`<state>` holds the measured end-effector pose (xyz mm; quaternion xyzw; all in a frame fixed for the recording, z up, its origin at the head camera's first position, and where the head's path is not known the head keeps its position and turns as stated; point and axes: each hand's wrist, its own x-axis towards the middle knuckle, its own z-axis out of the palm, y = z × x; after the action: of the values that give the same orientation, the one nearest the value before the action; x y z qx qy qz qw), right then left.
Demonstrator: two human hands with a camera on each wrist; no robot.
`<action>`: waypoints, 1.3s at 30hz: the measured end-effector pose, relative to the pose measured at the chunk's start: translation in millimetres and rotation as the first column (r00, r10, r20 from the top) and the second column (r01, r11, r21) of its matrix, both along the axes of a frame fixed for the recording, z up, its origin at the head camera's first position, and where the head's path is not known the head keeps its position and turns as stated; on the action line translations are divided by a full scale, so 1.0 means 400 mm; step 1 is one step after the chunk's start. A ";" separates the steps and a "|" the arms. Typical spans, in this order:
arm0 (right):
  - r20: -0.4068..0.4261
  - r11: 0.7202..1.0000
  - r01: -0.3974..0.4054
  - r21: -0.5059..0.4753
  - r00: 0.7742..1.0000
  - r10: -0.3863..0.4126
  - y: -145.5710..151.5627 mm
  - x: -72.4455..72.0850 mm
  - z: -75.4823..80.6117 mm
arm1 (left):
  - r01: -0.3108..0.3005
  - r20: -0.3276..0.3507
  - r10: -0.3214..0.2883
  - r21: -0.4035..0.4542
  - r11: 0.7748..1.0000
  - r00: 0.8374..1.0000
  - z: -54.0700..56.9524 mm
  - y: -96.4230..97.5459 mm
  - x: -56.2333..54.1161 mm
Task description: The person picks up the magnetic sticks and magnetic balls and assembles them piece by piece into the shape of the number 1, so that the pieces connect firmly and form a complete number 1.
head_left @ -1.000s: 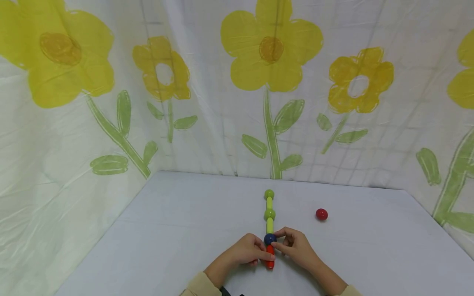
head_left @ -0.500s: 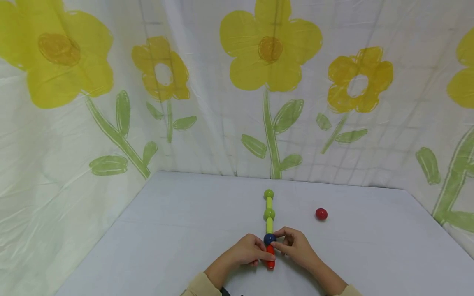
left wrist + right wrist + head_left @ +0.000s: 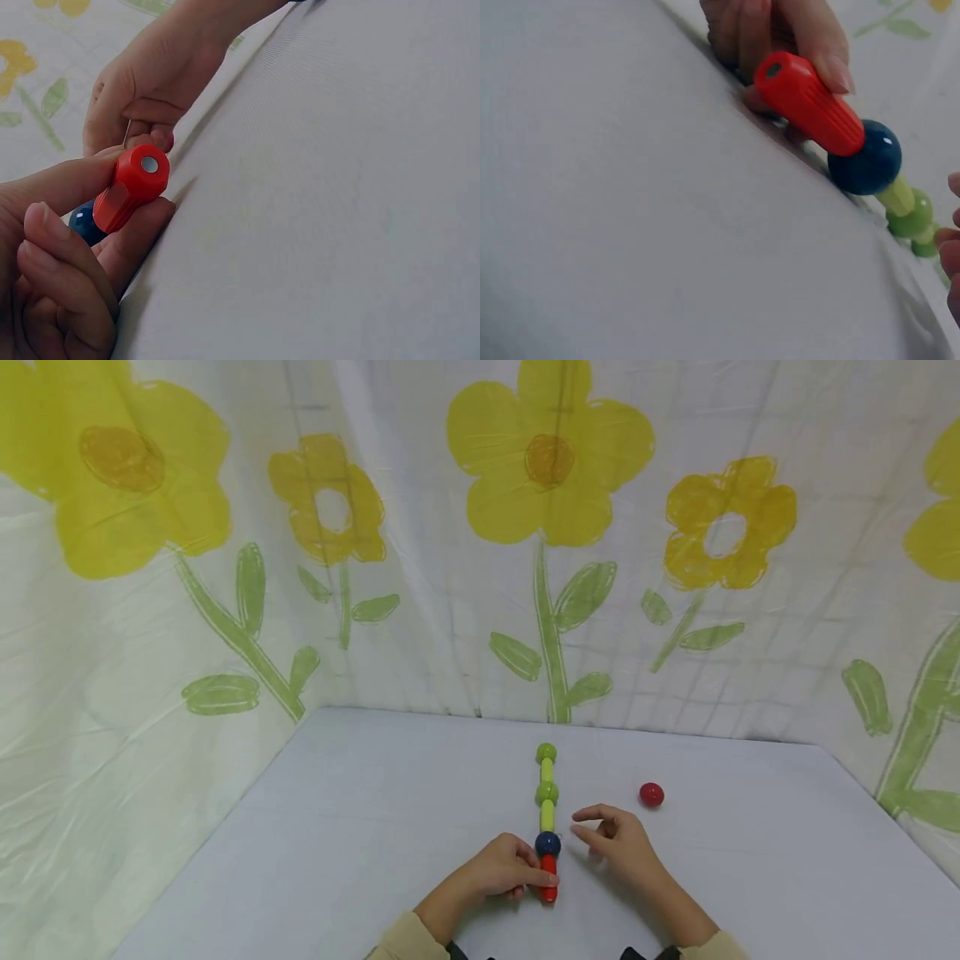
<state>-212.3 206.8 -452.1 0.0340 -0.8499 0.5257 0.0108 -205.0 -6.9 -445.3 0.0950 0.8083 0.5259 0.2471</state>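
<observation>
My left hand (image 3: 498,866) pinches a red magnetic stick (image 3: 549,894) between thumb and fingers at the near end of a straight chain. A dark blue ball (image 3: 547,843) joins it, followed by a yellow-green stick (image 3: 547,816), a green ball (image 3: 547,792), a second yellow-green stick (image 3: 547,769) and a far green ball (image 3: 546,752). In the left wrist view a silvery disc (image 3: 149,164) shows in the stick's free end. My right hand (image 3: 624,845) is just right of the chain, apart from it, with thumb and forefinger parted and nothing seen between them.
A loose red ball (image 3: 651,794) lies on the white-covered table (image 3: 360,810), beyond my right hand. Behind the table hangs a white curtain (image 3: 420,635) printed with yellow flowers.
My right hand has let go of the blue ball and moved a little right and away from me. My left hand still holds the red stick, and the chain stays nearly in place.
</observation>
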 end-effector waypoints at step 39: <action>-0.077 0.940 0.341 -0.003 0.937 -0.341 0.186 -0.045 -0.011 | -0.020 0.019 0.020 -0.016 1.000 1.000 0.001 0.004 0.000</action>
<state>-230.4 281.1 -456.5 -0.0937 -0.8447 0.5097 0.1339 -205.1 -5.1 -444.9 0.0801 0.8108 0.5230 0.2503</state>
